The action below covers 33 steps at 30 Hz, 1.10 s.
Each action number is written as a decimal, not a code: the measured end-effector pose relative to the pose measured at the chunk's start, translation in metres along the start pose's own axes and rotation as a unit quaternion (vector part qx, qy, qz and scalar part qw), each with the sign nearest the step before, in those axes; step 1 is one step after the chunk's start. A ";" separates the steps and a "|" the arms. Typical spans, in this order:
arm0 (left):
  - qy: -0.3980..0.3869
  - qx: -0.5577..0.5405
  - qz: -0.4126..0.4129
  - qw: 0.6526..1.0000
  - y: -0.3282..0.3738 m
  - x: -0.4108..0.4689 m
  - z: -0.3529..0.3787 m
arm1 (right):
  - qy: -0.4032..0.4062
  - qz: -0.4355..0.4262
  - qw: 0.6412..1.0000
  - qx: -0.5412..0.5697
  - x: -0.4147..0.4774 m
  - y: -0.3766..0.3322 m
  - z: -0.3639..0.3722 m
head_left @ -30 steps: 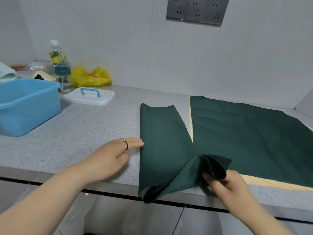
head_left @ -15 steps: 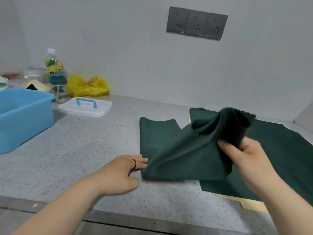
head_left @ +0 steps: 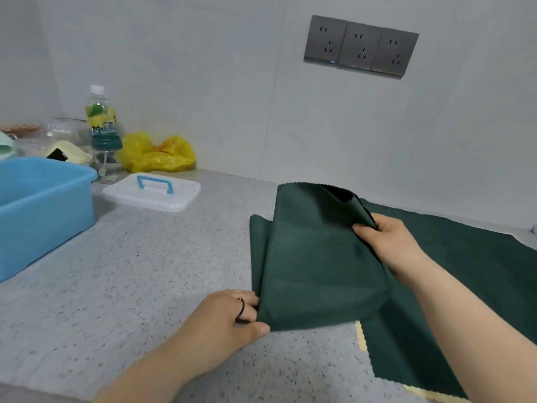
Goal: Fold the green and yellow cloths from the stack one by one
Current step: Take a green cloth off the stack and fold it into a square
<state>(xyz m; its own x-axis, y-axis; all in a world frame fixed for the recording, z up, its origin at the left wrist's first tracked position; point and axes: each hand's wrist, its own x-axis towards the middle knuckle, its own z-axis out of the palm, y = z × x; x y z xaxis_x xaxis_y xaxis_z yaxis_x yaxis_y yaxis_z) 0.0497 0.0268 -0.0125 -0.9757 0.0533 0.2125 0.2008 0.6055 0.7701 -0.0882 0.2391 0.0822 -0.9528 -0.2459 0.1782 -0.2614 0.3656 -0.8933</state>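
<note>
Dark green cloth [head_left: 313,257] at centre of frame: matte, fine-woven, limp, with a small zigzag cut along its upper edge. Doubled over into a tall, roughly rectangular panel, raised off the bench [head_left: 130,271] at the top and sagging in soft diagonal creases. Under it, a second layer of the same fabric lying flat, its left border showing as a narrow strip.

Left hand [head_left: 229,315] low, at lower centre, palm down, forearm entering from the bottom edge. Grips the lower left corner of the cloth: fingers curled against the fold with tips hidden by the fabric, thumb stretched along the lower hem. Thin ring [head_left: 241,305] on one finger.

Right hand [head_left: 389,242] higher, right of centre, wrist bent, forearm running down to the lower right. Pinches the cloth's upper right edge between thumb and curled fingers, holding that edge up above the bench.

Stack [head_left: 465,271] of flat cloths spread at right, partly beneath the right forearm: green on top, a pale yellow cloth [head_left: 361,338] peeking out as a thin scalloped margin.

Bench of grey speckled stone. At left, a glossy blue plastic tub [head_left: 43,205]; beside it a white lid [head_left: 151,193] with a blue handle; behind, a crumpled yellow bag [head_left: 157,154] and a clear bottle [head_left: 100,112]. Three grey sockets [head_left: 360,46] on the wall, upper right.
</note>
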 end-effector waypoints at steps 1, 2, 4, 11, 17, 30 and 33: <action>-0.003 0.000 -0.007 1.000 0.001 0.000 -0.001 | -0.005 0.002 1.000 0.003 0.000 0.001 -0.001; -0.008 -0.003 -0.018 1.000 0.003 0.000 -0.002 | -0.008 0.006 1.000 0.009 0.000 0.002 -0.001; -0.021 -0.021 -0.050 0.998 0.010 0.001 -0.004 | -0.012 0.018 0.999 0.033 -0.002 0.003 -0.003; 0.048 -0.192 -0.125 0.972 0.035 0.011 0.000 | -0.068 0.082 0.978 0.178 -0.019 0.008 -0.007; -0.050 -0.177 -0.113 0.976 0.030 -0.013 -0.010 | -0.144 0.178 0.963 0.139 -0.043 0.022 -0.002; 0.094 0.157 -0.189 0.965 0.037 -0.041 0.015 | -0.098 0.134 0.978 -0.129 -0.056 0.037 0.021; 0.104 0.195 -0.201 0.955 0.034 -0.041 0.015 | -0.071 0.106 0.971 -0.200 -0.054 0.038 0.028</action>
<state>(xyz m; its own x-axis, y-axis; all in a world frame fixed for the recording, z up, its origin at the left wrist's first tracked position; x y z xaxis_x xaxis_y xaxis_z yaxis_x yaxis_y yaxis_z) 0.0957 0.0565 -0.0042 -0.9207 -0.3791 0.0930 -0.2728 0.7953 0.5414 -0.0421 0.2413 0.0275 -0.9684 -0.2376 -0.0762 -0.1275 0.7340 -0.6671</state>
